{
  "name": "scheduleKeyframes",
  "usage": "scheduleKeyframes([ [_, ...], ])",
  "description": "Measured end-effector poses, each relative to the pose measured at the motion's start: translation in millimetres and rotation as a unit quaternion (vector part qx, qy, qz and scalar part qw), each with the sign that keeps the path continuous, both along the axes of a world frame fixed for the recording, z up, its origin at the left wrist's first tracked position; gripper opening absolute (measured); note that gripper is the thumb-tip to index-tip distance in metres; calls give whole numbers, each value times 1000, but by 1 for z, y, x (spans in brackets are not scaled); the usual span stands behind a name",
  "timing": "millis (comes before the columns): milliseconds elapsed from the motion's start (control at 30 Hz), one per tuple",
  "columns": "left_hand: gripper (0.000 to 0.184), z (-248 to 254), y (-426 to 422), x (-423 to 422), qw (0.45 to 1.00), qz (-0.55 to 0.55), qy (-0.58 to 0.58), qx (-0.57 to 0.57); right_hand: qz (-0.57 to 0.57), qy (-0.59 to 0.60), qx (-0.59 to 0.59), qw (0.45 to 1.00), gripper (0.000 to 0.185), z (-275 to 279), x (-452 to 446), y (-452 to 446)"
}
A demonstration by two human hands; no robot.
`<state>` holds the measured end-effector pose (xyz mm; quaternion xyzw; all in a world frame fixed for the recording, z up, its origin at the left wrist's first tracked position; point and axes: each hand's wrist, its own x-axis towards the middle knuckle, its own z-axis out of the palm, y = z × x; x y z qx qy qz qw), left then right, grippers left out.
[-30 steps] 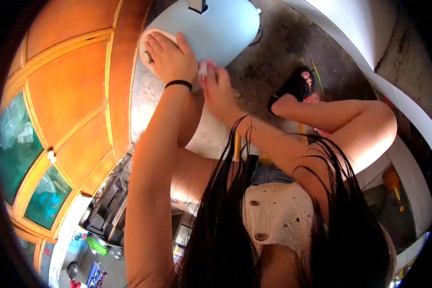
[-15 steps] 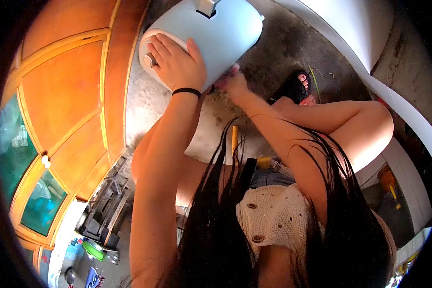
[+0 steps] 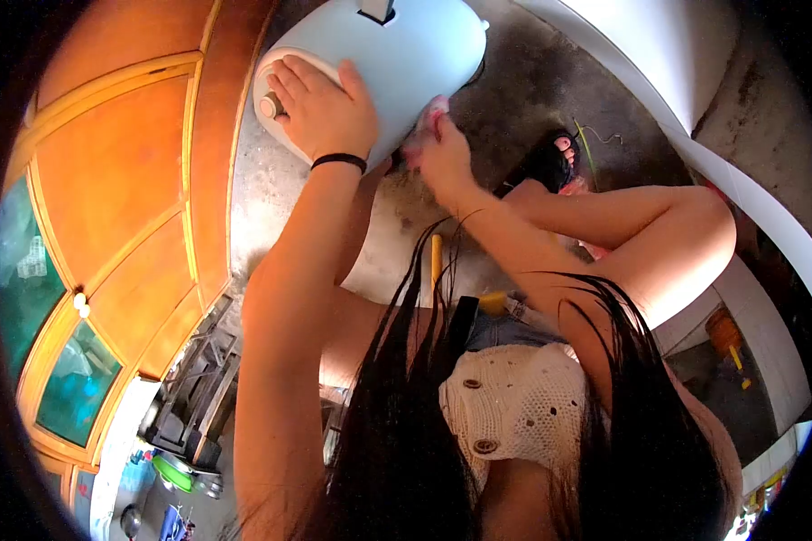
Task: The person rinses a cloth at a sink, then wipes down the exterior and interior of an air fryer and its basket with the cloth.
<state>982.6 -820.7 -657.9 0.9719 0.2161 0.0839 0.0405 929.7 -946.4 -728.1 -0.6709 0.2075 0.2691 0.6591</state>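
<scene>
A pale blue rounded appliance point(image 3: 415, 63), which looks like an air fryer, lies tilted over at the top of the view. On its near end is a small metallic knob point(image 3: 270, 105), and a grey handle point(image 3: 376, 9) juts from its upper side. My left hand point(image 3: 329, 108) rests flat on the body beside the knob, fingers spread. Along the lower right side, my right hand point(image 3: 447, 162) is closed on a pinkish cloth point(image 3: 430, 117), which is slightly blurred and against or close to the appliance.
A wooden cabinet point(image 3: 108, 180) with green glass panes stands on the left. A white curved surface point(image 3: 641, 45) lies at the upper right. My sandalled foot point(image 3: 559, 158) is on the stained concrete floor point(image 3: 514, 99). A green pan point(image 3: 173, 473) sits among clutter at the lower left.
My right hand has shifted slightly, and more of the cloth now shows beside the appliance. The appliance and my left hand appear slightly further up and left.
</scene>
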Motion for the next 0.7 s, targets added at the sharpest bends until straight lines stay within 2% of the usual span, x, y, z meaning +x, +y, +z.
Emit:
scheduleKeyframes([
  [33,74,1,2,3,1000,5,1,-8,55,-26,11,998,39,18,-2,-2],
  [133,74,4,5,3,1000,11,12,-24,70,-300,-49,950,47,69,-12,14],
  [233,74,4,2,1,999,4,18,-28,110,-371,-159,909,49,62,-2,16],
  [333,75,5,0,-1,999,13,20,-21,77,-396,-164,900,50,35,49,10],
  [400,75,6,-6,-3,1000,7,19,-19,61,-394,-213,892,49,2,92,-2],
  [467,74,8,-9,1,1000,11,24,-11,101,-294,-260,914,49,-15,135,-21],
  [500,74,9,-12,1,1000,14,27,-7,135,-299,-253,910,50,-9,137,-24],
  [567,74,8,-13,4,1000,10,20,-12,204,-306,-238,899,51,2,131,-25],
  [600,74,7,-11,2,1000,11,19,-12,139,-374,-252,882,54,1,100,-9],
  [700,74,3,-1,-5,1000,-1,18,-21,129,-389,-121,904,52,50,32,9],
])
